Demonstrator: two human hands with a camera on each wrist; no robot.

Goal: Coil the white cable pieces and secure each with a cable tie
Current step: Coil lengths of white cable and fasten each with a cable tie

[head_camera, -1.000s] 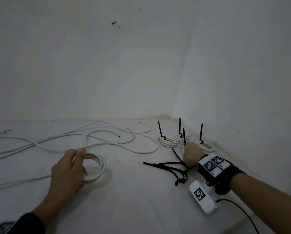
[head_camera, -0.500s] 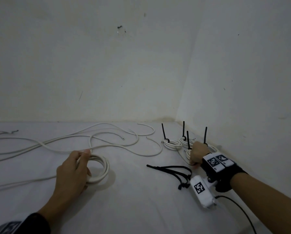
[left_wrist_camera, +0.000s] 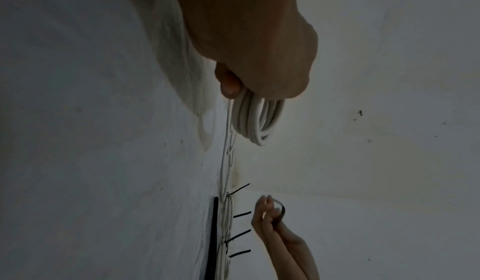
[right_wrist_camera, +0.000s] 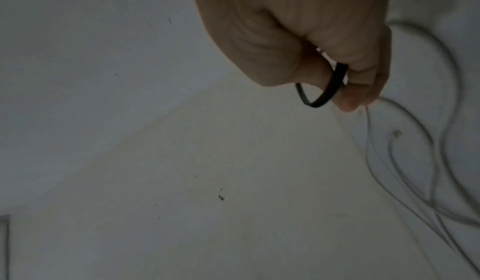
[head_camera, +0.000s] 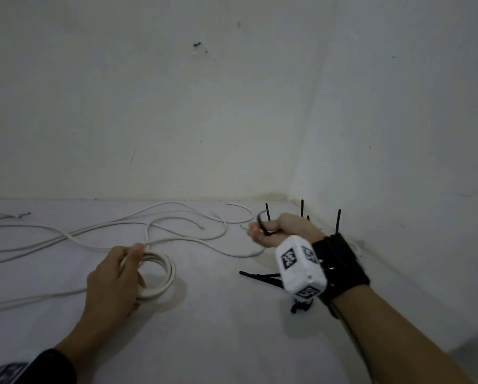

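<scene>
Left hand (head_camera: 113,278) grips the coil (head_camera: 160,275); right hand (head_camera: 276,231), pinching a bent tie (right_wrist_camera: 322,91), hovers to the coil's right.

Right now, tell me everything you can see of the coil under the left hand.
The white cable coil is a round bundle of several turns of smooth, plastic-looking cable, lying on the white surface. The left hand grips its near-left side. No tie binds it yet; loose cable trails away from it.
</scene>
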